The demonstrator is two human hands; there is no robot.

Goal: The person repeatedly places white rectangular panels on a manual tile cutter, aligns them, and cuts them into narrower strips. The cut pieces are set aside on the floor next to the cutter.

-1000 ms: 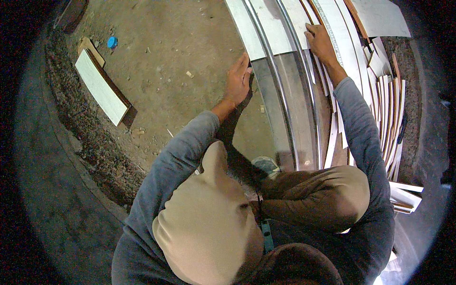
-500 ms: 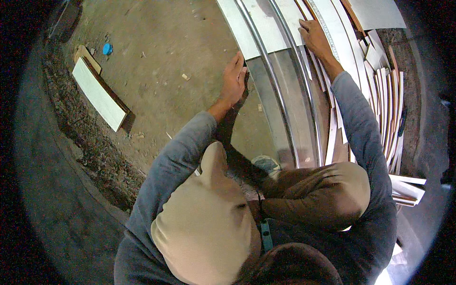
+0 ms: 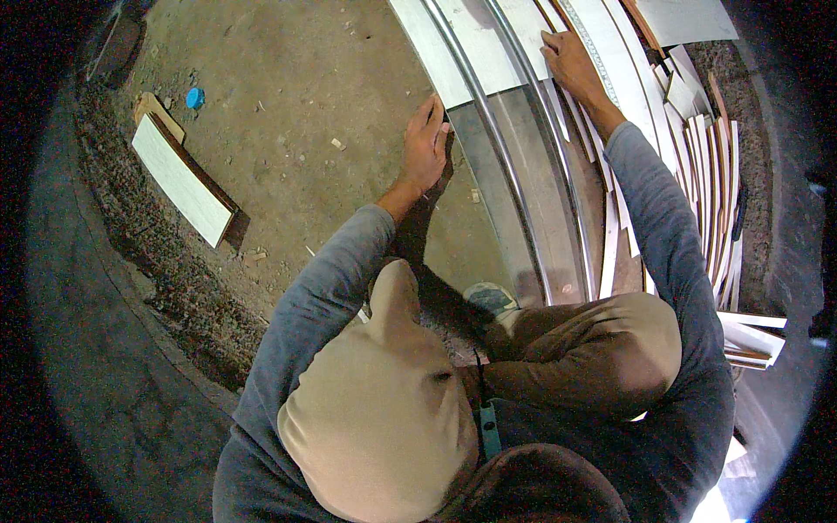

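White panel [image 3: 491,70] under twin chrome rails [image 3: 502,146], along grey base plate's [image 3: 538,161] left edge, sides parallel to rails. Left hand [image 3: 425,148] nearer its near-left corner, grip slack, fingers extended. Right hand [image 3: 577,70] at its right edge, curled; can't tell hold.

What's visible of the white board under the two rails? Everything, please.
The white board lies flat on a smooth grey surface, beneath two shiny metal rails that run over it. Its face is pale and looks mostly plain; material unclear, perhaps laminate. The near edge looks straight, aslant in the view; the far end runs out of the picture. The left hand is at its near left corner, the right hand by its right edge; exact contact is hard to tell.
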